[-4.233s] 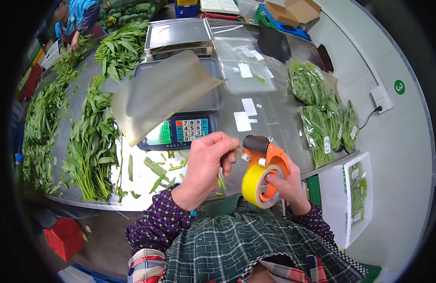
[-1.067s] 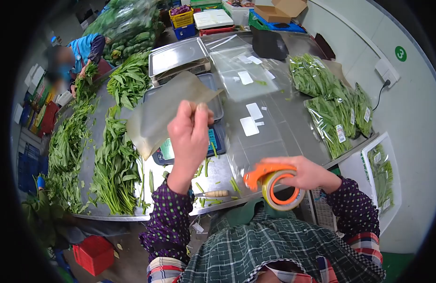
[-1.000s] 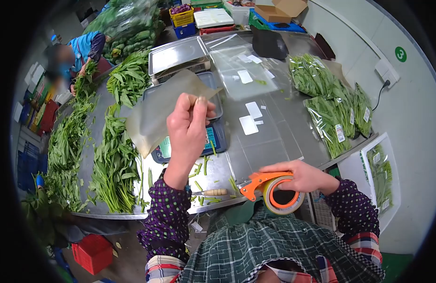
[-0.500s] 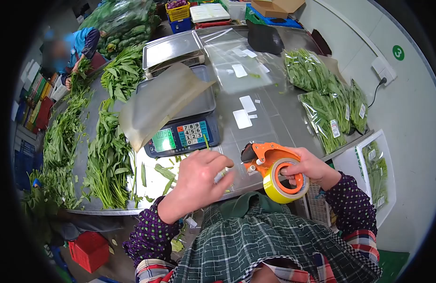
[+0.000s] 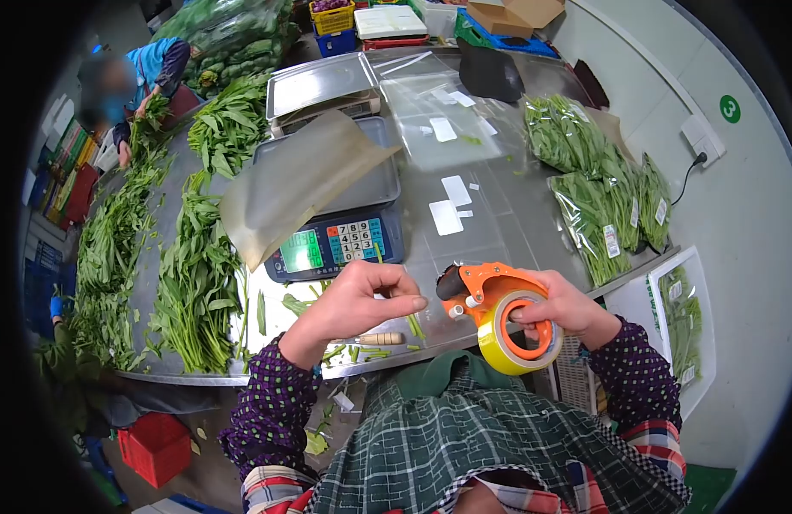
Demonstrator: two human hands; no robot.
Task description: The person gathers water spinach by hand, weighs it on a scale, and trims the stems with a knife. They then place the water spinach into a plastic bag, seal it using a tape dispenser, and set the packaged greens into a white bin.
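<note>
My right hand [image 5: 571, 308] grips an orange tape dispenser [image 5: 490, 278] loaded with a roll of yellow tape [image 5: 509, 351]. Its thumb presses by the hub, and the dispenser's front end points left. My left hand [image 5: 361, 300] hovers left of that end, apart from it. Its fingers are curled with the thumb close against them; whether anything is pinched there I cannot make out. Just below it, a tool with a wooden handle [image 5: 383, 338] lies among cut green stems at the table edge. A digital scale [image 5: 340, 244], partly covered by a brownish sheet [image 5: 301, 188], stands behind my left hand.
Leafy greens [image 5: 199, 291] lie in heaps on the left of the metal table [image 5: 490, 244]. White labels [image 5: 445, 217] and clear bags [image 5: 413, 111] are in the middle. Bagged greens [image 5: 584, 214] sit at right. A co-worker [image 5: 147, 81] handles greens at the far left.
My left hand has risen and its fingers have drawn in, uncovering the wooden-handled tool below. The dispenser stays almost in place in my right hand. The view has shifted slightly.
</note>
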